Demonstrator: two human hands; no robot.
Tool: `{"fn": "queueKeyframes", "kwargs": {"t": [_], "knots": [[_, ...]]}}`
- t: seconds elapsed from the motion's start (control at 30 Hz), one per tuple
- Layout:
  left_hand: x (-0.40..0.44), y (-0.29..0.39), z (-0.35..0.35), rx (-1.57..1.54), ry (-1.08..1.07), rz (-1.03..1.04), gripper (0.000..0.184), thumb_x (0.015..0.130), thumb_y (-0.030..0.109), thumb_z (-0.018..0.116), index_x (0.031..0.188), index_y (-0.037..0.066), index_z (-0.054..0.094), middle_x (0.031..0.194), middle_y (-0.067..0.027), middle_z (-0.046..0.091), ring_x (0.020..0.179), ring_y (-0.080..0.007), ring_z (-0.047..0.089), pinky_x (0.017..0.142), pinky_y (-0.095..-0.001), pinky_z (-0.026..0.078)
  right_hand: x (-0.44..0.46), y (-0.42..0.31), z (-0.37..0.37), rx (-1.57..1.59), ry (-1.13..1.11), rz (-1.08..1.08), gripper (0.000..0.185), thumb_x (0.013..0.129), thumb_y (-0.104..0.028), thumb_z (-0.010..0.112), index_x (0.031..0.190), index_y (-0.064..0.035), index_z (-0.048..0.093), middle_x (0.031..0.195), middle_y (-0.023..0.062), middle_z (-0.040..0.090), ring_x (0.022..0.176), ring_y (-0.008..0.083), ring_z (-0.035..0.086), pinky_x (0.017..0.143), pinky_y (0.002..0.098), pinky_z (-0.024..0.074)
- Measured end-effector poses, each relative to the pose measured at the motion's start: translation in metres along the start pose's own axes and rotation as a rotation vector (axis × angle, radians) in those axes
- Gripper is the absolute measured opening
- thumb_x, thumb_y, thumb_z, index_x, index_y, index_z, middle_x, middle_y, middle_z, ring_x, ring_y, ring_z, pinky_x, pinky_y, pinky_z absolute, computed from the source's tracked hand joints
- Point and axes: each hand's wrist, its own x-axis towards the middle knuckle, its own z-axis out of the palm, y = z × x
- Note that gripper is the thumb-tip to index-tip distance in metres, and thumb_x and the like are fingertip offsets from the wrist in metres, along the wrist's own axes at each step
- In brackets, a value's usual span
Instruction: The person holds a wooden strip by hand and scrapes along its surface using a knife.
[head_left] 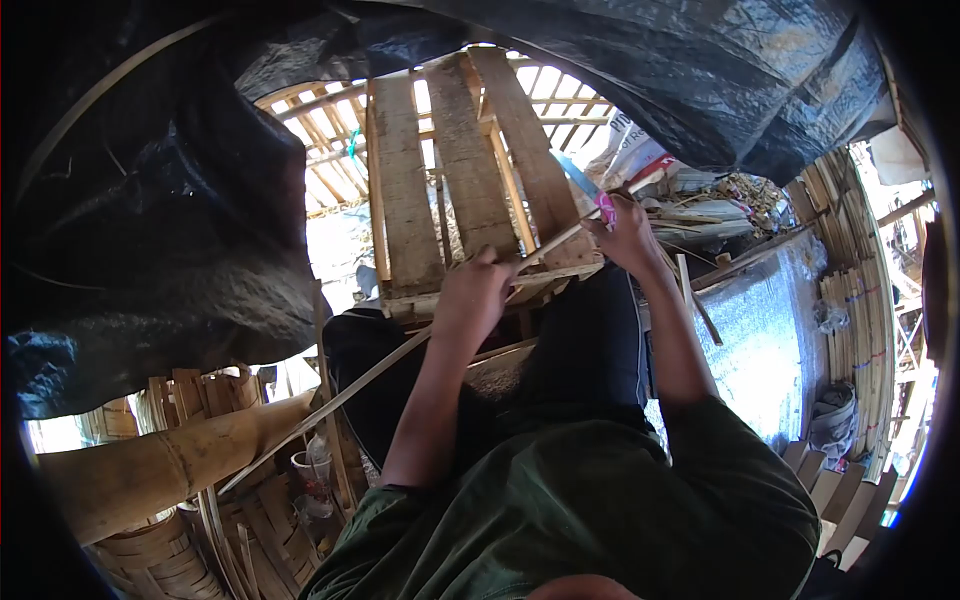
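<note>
Black plastic sheeting (170,230) flanks a slatted brown wooden surface (460,150); left hand (474,300) grips a long pale bamboo strip (372,372); right hand (628,238), a partly hidden pink-handled knife (605,207).

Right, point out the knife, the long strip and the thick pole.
Knife (577,175), head view: the blade.
Long strip (375,370), head view: its lower stretch.
Thick pole (185,456), head view: its middle.
</note>
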Motion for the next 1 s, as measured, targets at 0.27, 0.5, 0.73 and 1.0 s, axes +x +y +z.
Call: {"fn": "queueKeyframes", "kwargs": {"t": [0.27, 0.5, 0.73, 1.0], "knots": [[0.0, 0.004, 0.001, 0.088, 0.105, 0.001, 0.028, 0.09, 0.033, 0.069, 0.111, 0.016, 0.074, 0.08, -0.0102, 0.058, 0.073, -0.031, 0.065, 0.065, -0.0436, 0.052, -0.004, 0.05, -0.034, 0.093, -0.058, 0.509, 0.032, 0.098, -0.027, 0.055, 0.092, 0.0037, 0.065, 0.086, 0.0252, 0.068, 0.088, 0.0458, 0.066, 0.079, 0.0476, 0.0523], [-0.002, 0.015, 0.006, 0.302, 0.161, 0.055, 0.018, 0.091, 0.029, 0.068, 0.102, 0.016, 0.076, 0.073, -0.0069, 0.051, 0.062, -0.0256, 0.061, 0.053, -0.0401, 0.047, -0.001, 0.086, -0.013, -0.032, -0.108, 0.653, 0.05, 0.1, -0.04, 0.05, 0.086, 0.0038, 0.071, 0.08, 0.0327, 0.065, 0.086, 0.05, 0.065, 0.077, 0.0548, 0.0515], [-0.002, 0.015, 0.009, 0.323, 0.172, 0.068, 0.018, 0.091, 0.031, 0.069, 0.101, 0.018, 0.076, 0.07, -0.0055, 0.049, 0.057, -0.0241, 0.057, 0.05, -0.0392, 0.044, -0.003, 0.095, -0.017, 0.084, -0.196, 0.715, 0.057, 0.1, -0.046, 0.049, 0.083, 0.0041, 0.07, 0.075, 0.0307, 0.065, 0.081, 0.0496, 0.066, 0.072, 0.0526, 0.0518], [-0.001, 0.019, 0.009, 0.316, 0.181, 0.01, 0.017, 0.09, 0.032, 0.071, 0.099, 0.019, 0.076, 0.067, -0.0056, 0.047, 0.055, -0.0239, 0.056, 0.05, -0.0385, 0.044, -0.01, 0.09, 0.003, 0.165, -0.142, 0.529, 0.061, 0.103, -0.048, 0.046, 0.074, 0.0037, 0.062, 0.057, 0.015, 0.058, 0.047, 0.0257, 0.057, 0.048, 0.0431, 0.0439]]}}
